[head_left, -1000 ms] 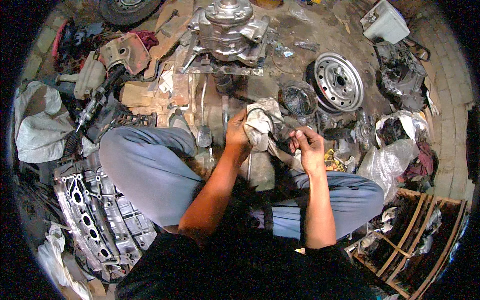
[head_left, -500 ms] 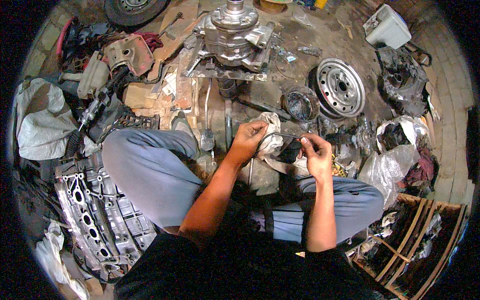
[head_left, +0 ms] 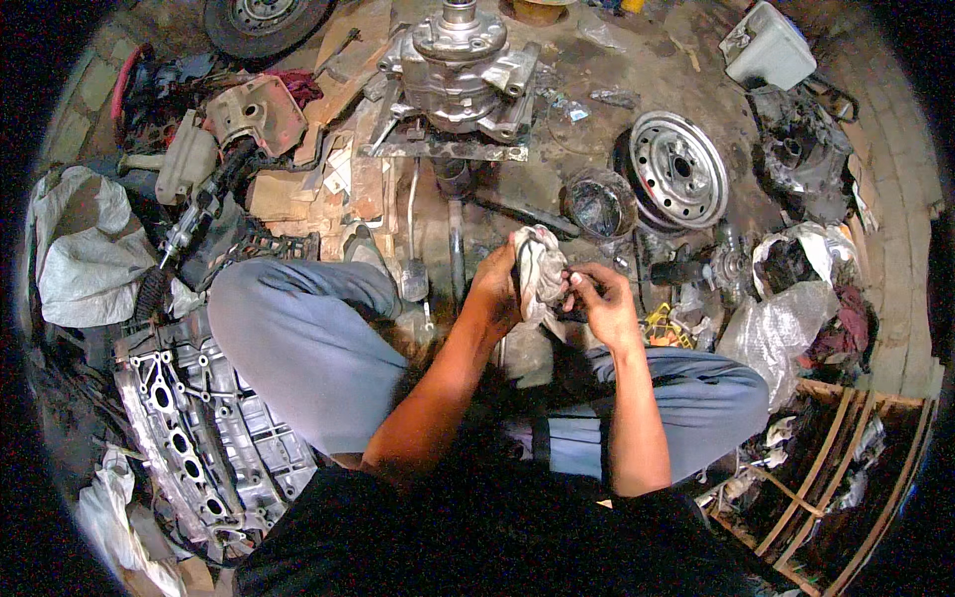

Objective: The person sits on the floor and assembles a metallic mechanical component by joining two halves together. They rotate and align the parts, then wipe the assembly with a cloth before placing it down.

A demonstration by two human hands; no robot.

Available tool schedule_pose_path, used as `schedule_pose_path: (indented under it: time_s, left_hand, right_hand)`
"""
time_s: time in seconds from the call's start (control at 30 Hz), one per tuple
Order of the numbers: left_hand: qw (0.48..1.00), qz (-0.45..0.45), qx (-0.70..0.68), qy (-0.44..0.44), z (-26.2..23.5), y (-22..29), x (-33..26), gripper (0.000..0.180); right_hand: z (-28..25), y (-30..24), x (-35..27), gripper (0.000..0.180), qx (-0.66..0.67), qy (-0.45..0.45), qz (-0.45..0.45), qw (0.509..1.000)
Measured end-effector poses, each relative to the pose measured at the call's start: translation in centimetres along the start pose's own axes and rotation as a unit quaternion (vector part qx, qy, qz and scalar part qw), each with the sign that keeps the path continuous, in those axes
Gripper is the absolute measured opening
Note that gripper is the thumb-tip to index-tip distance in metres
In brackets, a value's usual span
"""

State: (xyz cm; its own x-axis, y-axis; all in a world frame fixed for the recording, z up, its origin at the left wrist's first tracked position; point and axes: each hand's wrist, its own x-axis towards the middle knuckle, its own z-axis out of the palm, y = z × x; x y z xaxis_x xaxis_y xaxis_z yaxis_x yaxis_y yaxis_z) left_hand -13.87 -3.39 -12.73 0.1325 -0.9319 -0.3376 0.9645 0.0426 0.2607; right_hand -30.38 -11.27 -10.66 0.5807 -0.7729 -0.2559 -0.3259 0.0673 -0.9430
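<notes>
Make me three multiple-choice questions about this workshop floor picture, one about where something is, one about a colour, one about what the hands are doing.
1. Where is the steel wheel rim?
A. Ahead and right of the hands
B. Behind the person
C. On the person's lap

2. What colour are the trousers?
A. Red
B. Grey-blue
C. Yellow

3. What does the left hand hold?
A. Nothing
B. A hammer
C. A pale rag

Answers: 1 A, it lies on the floor up and right. 2 B, both legs show it. 3 C, with the right hand meeting the rag too.

Crumpled whitish rag [head_left: 540, 274], bunched upright, above the lap
</notes>
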Motion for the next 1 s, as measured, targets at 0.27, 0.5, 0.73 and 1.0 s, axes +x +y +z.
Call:
schedule_pose_path:
  time_s: [0.27, 0.5, 0.73, 1.0]
  left_hand:
    - [0.964, 0.085, 0.183, 0.176, 2.3, 1.4, -1.6, 0.024]
    - [0.656, 0.273, 0.699, 0.077, 2.9, 4.1, -4.0, 0.027]
    - [0.598, 0.328, 0.727, 0.082, 17.0, 15.2, -9.2, 0.029]
    - [0.482, 0.584, 0.647, 0.089, 15.4, 27.3, -0.2, 0.029]
  right_hand:
    - [0.5, -4.6, -1.5, 0.017, -0.212, -0.026, -0.158, 0.964]
    - [-2.6, -12.5, -1.7, 0.018, 0.090, 0.052, -0.134, 0.986]
    - [-2.2, -21.4, 3.6, 0.043, 0.074, -0.068, -0.179, 0.979]
    - [0.1, -28.1, 10.7, 0.088, 0.135, 0.026, -0.334, 0.932]
